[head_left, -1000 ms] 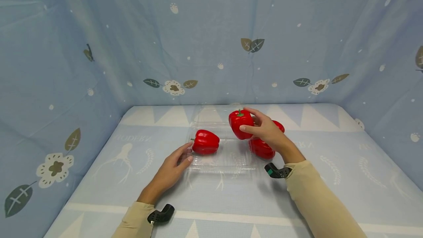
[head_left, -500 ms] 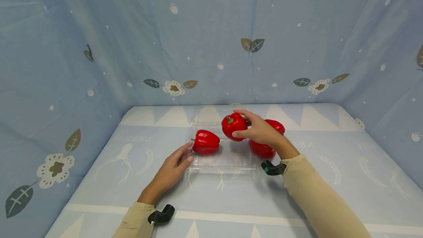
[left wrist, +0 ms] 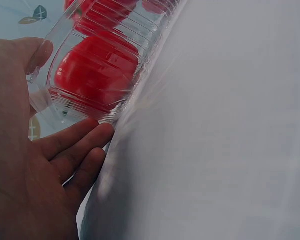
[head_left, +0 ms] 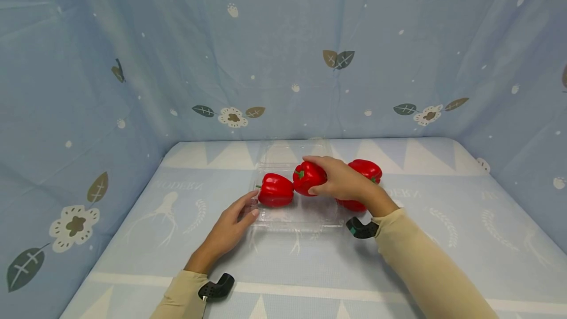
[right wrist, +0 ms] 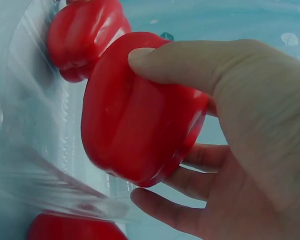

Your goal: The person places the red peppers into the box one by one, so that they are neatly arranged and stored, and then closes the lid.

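Observation:
My right hand (head_left: 341,178) grips a red bell pepper (head_left: 308,178) with its green stem facing left. The right wrist view shows the thumb (right wrist: 160,65) across one side and fingers underneath. The held pepper is low over a clear plastic container (head_left: 312,214), close beside another red bell pepper (head_left: 275,190) lying on its side at the container's left end. My left hand (head_left: 230,228) holds the container's left end, thumb (left wrist: 42,52) at the rim and fingertips (left wrist: 102,131) touching the lower wall. Whether the held pepper touches the container floor is unclear.
Two more red bell peppers lie right of the container, one at the back (head_left: 365,166) and one nearer (head_left: 353,206), partly behind my right hand. The container's clear lid (head_left: 294,150) stands open towards the back. A blue patterned curtain (head_left: 292,53) borders the table (head_left: 274,265).
My right hand has carried its pepper left and down, next to the one in the container, its stem turning from upward to leftward. My left hand has stayed in place.

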`<state>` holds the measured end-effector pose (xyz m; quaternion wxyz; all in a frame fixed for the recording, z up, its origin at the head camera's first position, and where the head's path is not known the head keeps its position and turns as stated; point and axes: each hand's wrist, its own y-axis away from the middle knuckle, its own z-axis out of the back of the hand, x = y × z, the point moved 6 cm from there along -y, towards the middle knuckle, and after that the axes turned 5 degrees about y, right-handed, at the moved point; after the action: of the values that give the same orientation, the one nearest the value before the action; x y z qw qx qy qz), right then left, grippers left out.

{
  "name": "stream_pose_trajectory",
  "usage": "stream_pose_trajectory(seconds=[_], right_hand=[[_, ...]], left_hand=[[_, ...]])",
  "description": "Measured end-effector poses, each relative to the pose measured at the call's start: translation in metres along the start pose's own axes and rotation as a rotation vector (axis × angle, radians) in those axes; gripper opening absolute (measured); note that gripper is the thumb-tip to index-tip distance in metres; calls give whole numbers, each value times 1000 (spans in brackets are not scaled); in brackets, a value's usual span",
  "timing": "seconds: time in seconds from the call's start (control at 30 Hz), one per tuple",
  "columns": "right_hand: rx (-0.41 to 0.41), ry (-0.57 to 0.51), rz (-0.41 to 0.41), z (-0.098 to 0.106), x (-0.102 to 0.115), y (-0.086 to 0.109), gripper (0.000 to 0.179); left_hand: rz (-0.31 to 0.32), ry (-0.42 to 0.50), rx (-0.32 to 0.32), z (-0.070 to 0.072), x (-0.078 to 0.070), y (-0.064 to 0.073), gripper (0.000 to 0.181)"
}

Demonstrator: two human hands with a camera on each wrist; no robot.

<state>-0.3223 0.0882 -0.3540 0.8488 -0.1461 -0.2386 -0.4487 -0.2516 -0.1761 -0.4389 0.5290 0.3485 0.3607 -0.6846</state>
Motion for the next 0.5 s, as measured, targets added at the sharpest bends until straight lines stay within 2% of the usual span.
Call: stream_pose_trajectory(seconds=[0.23,0.5], right_hand=[[0,121,-47,-2,2,-1,82],[37,188,-84,-7,-1,-2,82]], left_hand=[[-5,4,0,1,0,0,52],[3,-7,-9,1,-1,0,52]])
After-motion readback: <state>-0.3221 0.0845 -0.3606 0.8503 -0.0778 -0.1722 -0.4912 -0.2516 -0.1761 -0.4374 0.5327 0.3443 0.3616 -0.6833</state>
